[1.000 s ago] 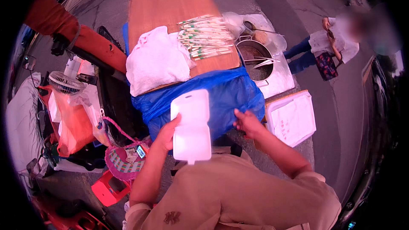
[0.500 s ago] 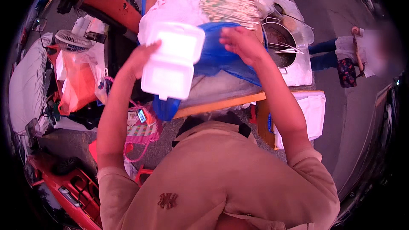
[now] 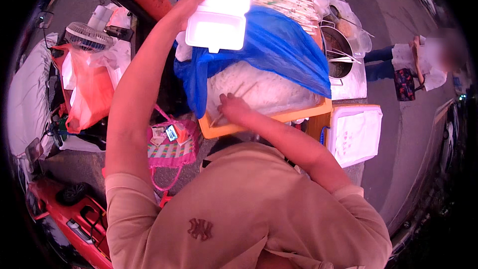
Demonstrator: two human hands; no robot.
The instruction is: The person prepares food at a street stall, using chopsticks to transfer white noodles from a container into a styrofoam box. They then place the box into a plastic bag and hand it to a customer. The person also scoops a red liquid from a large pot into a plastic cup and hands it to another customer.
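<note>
The left hand [image 3: 186, 7] grips an open white foam box [image 3: 217, 14] by its left edge, holding it level at the far side of the worktop [image 3: 219, 130]. The right hand [image 3: 233, 108] pinches chopsticks [image 3: 226, 105], tips in a mound of white noodles [image 3: 261, 92] under a folded-back blue sheet [image 3: 279, 45]. A metal pot [image 3: 336, 50] stands right.

Small fan [image 3: 83, 36], orange bag [image 3: 88, 92]

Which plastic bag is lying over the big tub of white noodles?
The blue plastic bag, pulled back over the orange-rimmed tub. The orange bag and white bags sit off to the sides.
</note>
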